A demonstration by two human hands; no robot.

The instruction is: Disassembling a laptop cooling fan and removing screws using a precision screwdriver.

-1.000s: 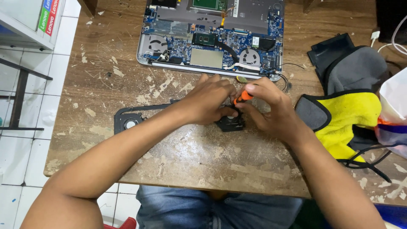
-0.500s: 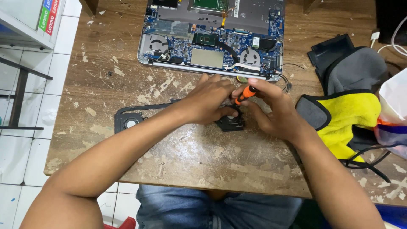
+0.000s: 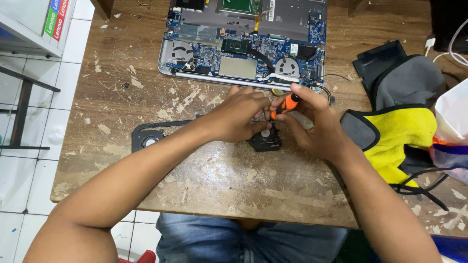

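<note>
Small black fan (image 3: 265, 140) is pinned to worn wooden table (image 3: 122, 92) by clenched left hand (image 3: 239, 119) for steadiness | orange screwdriver (image 3: 285, 105) is gripped upright by right hand (image 3: 317, 124), tip on fan | opened laptop (image 3: 243, 44) is set beyond.

We see bare worn tabletop (image 3: 234, 185) open before our hands, opened laptop (image 3: 243, 44) blocking the far side, yellow-and-grey cloth (image 3: 404, 136) crowding the right, black speaker frame (image 3: 151, 136) lying left
</note>
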